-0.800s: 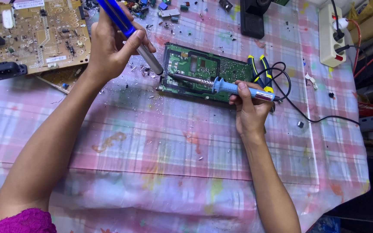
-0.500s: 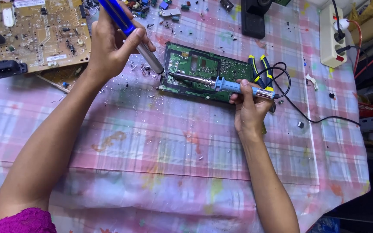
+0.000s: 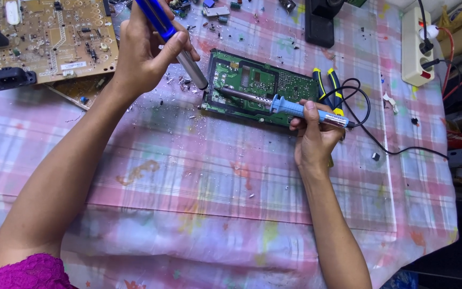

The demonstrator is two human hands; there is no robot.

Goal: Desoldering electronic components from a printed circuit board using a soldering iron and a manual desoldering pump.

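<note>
A green circuit board (image 3: 252, 85) lies on the plaid tablecloth (image 3: 215, 176). My right hand (image 3: 314, 136) grips a blue-handled soldering iron (image 3: 295, 108), its metal tip resting on the left part of the board. My left hand (image 3: 145, 51) holds a blue and silver desoldering pump (image 3: 175, 40) tilted, with its nozzle just off the board's left edge. Small bits of solder and debris are scattered around the nozzle.
A tan circuit board (image 3: 49, 37) lies at the far left. Yellow-handled pliers (image 3: 327, 88) sit right of the green board beside the iron's black cord (image 3: 380, 144). A white power strip (image 3: 415, 45) is at the far right, a black block (image 3: 324, 21) behind.
The right hand and soldering iron shifted very slightly; the left hand with the pump stays in place.
</note>
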